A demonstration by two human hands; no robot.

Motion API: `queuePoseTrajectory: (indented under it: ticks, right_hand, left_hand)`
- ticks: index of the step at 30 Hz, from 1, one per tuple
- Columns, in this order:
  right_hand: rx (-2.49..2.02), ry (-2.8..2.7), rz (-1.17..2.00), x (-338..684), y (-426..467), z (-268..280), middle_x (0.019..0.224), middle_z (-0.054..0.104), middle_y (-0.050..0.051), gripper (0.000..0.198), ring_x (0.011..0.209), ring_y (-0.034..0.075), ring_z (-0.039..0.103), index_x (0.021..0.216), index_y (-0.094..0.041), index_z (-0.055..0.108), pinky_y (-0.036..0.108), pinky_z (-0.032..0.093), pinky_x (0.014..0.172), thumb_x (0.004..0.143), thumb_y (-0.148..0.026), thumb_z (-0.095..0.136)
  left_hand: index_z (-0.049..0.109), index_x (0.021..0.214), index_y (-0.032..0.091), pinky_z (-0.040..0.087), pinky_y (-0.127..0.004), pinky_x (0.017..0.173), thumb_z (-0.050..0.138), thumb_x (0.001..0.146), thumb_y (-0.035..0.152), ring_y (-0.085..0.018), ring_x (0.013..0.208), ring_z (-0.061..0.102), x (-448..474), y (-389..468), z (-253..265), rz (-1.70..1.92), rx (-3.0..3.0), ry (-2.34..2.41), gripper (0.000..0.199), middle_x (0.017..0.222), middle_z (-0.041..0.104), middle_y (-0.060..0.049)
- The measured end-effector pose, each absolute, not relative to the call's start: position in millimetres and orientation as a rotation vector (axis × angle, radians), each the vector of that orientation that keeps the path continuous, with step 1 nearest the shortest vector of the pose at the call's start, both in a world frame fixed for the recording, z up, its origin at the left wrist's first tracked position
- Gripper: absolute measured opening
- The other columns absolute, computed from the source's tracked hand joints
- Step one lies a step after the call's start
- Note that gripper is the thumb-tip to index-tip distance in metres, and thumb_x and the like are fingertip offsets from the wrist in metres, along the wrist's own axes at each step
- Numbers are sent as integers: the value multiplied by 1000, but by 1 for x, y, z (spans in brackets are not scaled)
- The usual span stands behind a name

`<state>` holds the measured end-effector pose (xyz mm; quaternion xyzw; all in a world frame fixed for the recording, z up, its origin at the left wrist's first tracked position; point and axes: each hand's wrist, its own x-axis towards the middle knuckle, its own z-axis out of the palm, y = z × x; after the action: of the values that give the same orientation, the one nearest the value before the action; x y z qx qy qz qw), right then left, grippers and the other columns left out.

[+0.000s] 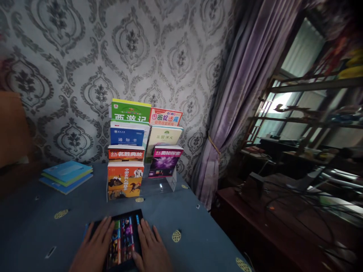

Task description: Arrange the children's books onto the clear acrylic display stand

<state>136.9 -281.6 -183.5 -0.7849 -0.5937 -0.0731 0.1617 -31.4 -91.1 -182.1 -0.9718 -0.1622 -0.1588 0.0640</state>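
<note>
A dark book (pixel 126 238) with colourful pictures on its cover lies flat on the table before me. My left hand (pixel 95 245) rests on its left side, fingers stretched out. On the right edge lies my right hand (pixel 153 245), its fingers also extended and flat. A bit of blue edge shows by the left fingertips; what it belongs to is mostly covered. Beyond the book stands a clear display rack (pixel 171 184) with tiers of books, among them an orange book (pixel 124 181) at the lower left and a purple book (pixel 166 162) at the lower right.
A stack of blue and green books (pixel 68 173) lies on the left of the blue-covered table (pixel 195 238). Patterned wallpaper (pixel 181 60) is behind, with a purple curtain (pixel 227 113) to its right. A dark red desk (pixel 249 215) with cables stands at the far right.
</note>
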Motion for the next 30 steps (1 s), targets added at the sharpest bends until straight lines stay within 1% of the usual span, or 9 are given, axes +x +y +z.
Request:
queuePoseTrajectory:
  ticks: [5, 8, 10, 12, 18, 21, 24, 27, 30]
  right_hand:
    - [-2270, -1664, -234, 136, -280, -186, 157, 40, 13, 63, 143, 30, 44, 154, -15, 41, 45, 40, 117, 96, -35, 55]
    - [-2278, -1653, -252, 136, -279, -188, 157, 41, 13, 62, 143, 30, 45, 153, -15, 41, 46, 41, 116, 96, -34, 55]
    - [-2276, -1666, -269, 138, -279, -191, 156, 41, 13, 61, 142, 31, 46, 153, -16, 43, 47, 42, 115, 96, -34, 55]
    - [-2262, -1692, -288, 142, -279, -195, 156, 40, 13, 60, 141, 32, 47, 153, -16, 43, 48, 44, 114, 96, -33, 55]
    - [-2192, -1734, -294, 145, -285, -187, 157, 39, 12, 60, 142, 31, 46, 155, -19, 38, 49, 45, 113, 99, -37, 50]
    - [-2224, -1737, -233, 138, -288, -170, 158, 40, 14, 56, 144, 31, 43, 153, -15, 42, 51, 41, 115, 104, -42, 40]
    - [-2257, -1745, -169, 132, -289, -157, 159, 38, 16, 59, 148, 29, 37, 152, -10, 43, 51, 37, 117, 106, -45, 33]
    - [-2229, -1753, -145, 129, -291, -152, 159, 39, 15, 58, 148, 28, 36, 153, -13, 42, 52, 34, 118, 106, -47, 30]
    - [-2186, -1767, -129, 128, -295, -149, 158, 42, 14, 57, 149, 28, 34, 151, -16, 45, 53, 32, 119, 105, -48, 32]
  left_hand:
    - [27, 159, 26, 51, -29, 105, 38, 98, 17, -19, 129, 60, 15, -124, -196, -869, -2933, 9, 63, 146, 59, -8]
    - [2, 162, 25, 51, -30, 105, 36, 102, 22, -19, 128, 61, 20, -130, -191, -966, -2933, 39, 69, 145, 59, -9]
    - [-5, 161, 24, 54, -32, 102, 40, 103, 33, -22, 127, 62, 13, -126, -187, -995, -2906, 25, 74, 143, 60, -10]
    - [1, 162, 25, 56, -34, 100, 44, 102, 40, -23, 126, 63, 0, -117, -186, -987, -2876, 13, 75, 143, 61, -9]
    - [36, 154, 34, 49, -38, 109, 48, 100, 44, -22, 133, 57, -51, -95, -191, -841, -2961, -208, 56, 149, 55, -4]
    - [36, 155, 31, 41, -46, 115, 49, 100, 46, -25, 141, 47, -75, -98, -172, -623, -3101, -336, 58, 155, 47, -8]
    - [30, 157, 27, 32, -52, 120, 57, 92, 59, -29, 150, 33, -90, -104, -144, -389, -3249, -347, 78, 162, 35, -12]
    - [36, 155, 25, 28, -53, 121, 60, 90, 59, -29, 150, 32, -94, -107, -126, -342, -3301, -361, 77, 161, 37, -14]
    - [45, 149, 19, 34, -51, 118, 56, 94, 57, -30, 145, 41, -93, -112, -120, -346, -3248, -332, 68, 153, 49, -17]
